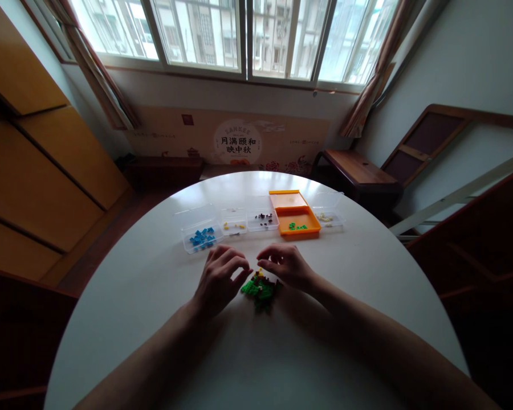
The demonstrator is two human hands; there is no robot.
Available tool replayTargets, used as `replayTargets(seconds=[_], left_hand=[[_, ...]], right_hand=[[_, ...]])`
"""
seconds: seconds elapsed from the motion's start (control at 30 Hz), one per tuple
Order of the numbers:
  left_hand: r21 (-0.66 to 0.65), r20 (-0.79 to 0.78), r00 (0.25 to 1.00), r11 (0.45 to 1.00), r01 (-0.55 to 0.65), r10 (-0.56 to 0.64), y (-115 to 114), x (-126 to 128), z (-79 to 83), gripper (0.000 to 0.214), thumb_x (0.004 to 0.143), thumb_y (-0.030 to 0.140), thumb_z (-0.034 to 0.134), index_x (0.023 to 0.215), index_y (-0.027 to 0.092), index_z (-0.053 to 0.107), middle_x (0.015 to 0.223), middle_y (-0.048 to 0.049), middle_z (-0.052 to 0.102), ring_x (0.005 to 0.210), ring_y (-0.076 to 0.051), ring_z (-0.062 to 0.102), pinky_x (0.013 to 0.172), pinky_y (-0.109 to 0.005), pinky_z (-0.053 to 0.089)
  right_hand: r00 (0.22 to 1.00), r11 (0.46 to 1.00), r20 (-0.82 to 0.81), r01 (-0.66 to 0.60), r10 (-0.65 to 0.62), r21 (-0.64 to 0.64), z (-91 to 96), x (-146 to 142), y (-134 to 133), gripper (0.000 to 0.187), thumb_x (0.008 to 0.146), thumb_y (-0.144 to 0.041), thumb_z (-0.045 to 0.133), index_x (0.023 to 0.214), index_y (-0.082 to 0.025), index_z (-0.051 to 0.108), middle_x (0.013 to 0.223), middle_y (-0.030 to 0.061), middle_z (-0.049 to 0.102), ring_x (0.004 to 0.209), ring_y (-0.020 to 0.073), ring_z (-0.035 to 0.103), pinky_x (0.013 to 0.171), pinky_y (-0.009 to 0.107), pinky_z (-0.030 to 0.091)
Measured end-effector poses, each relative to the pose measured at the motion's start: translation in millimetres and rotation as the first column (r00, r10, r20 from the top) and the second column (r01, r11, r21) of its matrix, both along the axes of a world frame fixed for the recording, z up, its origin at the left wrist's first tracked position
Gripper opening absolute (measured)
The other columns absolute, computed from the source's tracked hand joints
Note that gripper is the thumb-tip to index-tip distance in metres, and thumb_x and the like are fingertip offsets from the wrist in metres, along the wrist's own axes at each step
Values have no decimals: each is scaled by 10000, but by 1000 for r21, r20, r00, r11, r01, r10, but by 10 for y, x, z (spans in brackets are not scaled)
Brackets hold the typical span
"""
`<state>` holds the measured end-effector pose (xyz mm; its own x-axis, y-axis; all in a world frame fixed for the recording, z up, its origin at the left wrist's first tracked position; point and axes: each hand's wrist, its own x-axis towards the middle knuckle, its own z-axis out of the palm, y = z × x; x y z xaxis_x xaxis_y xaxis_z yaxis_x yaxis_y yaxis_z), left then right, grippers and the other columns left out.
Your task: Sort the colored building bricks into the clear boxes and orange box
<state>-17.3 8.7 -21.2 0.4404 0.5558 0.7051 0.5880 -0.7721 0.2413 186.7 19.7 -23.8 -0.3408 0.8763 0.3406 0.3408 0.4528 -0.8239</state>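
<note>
A small model of green bricks (259, 289) lies on the table in front of me, with brown and yellow pieces on its upper part. At its left edge is my left hand (219, 278), fingers curled and thumb and index tips close together. My right hand (287, 265) reaches over its upper right side, thumb and index finger bent into a pinch. Whatever these fingertips hold, if anything, is too small to make out. The two hands' fingertips face each other just above the yellow pieces.
Beyond my hands is a row of containers: a clear box with blue bricks (202, 238), clear boxes with yellow pieces (233, 226) and dark pieces (264, 218), an orange box (299, 234) with green pieces, and a clear box with pale pieces (325, 217). The white round table (132, 319) bears everything.
</note>
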Motion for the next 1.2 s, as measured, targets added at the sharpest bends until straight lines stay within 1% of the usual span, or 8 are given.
replayTargets(seconds=[0.3,0.47,0.57,0.7,0.8,0.9,1.0,1.2], left_hand=[[-23,-1,1000,1000,4,-4,-14,-50,9,142,846,203,631,717,197,572,772,-8,641,825,-166,535,779,-318,407],[-36,-5,1000,999,2,-2,16,-91,-34,110,848,215,632,749,196,586,787,-13,641,834,-171,538,799,-332,407],[-58,-13,1000,998,-7,6,21,-103,-51,58,854,196,607,796,198,608,801,-18,642,847,-174,541,813,-337,409],[-87,-23,1000,996,3,-5,-1,-87,-43,148,833,88,532,855,200,625,820,-20,648,868,-181,538,817,-342,412],[-134,-46,999,991,9,-15,-14,-77,-38,242,770,25,503,869,202,635,853,-22,650,894,-189,529,832,-354,410],[-193,-104,994,981,0,-20,-4,-80,-47,218,753,56,544,876,202,650,894,-29,648,927,-205,522,860,-382,394],[-224,-164,986,975,3,-40,19,-84,-69,172,825,150,589,943,235,679,959,-36,648,962,-217,514,867,-399,377],[-240,-243,965,970,43,-103,25,-67,-90,209,863,179,609,962,332,711,1008,-28,637,990,-217,501,871,-395,367]], right_hand=[[952,956,103,278,-287,90,111,95,502,153,797,-303,652,806,-168,723,712,31,699,566,120,546,575,249,438],[919,917,12,391,-393,78,193,106,841,175,818,-240,602,901,-161,734,792,58,733,656,151,629,681,281,505],[912,910,-26,409,-408,61,148,138,893,190,813,-248,597,913,-159,731,822,61,737,677,154,637,693,287,516],[935,934,-26,355,-354,38,46,212,747,189,809,-281,607,878,-153,727,785,55,722,622,136,601,628,265,493],[964,965,45,260,-261,34,24,289,554,184,812,-304,620,864,-157,718,734,34,691,589,115,554,574,239,447],[976,995,193,103,-104,15,58,377,359,142,785,-299,675,762,-159,690,666,4,640,575,96,515,550,218,402],[959,999,280,-23,32,-37,90,447,209,124,761,-275,717,737,-161,672,658,-13,616,572,82,499,538,199,381],[953,997,296,-61,69,-35,71,455,96,99,800,-259,686,781,-162,684,670,-15,618,573,75,491,552,195,370]])
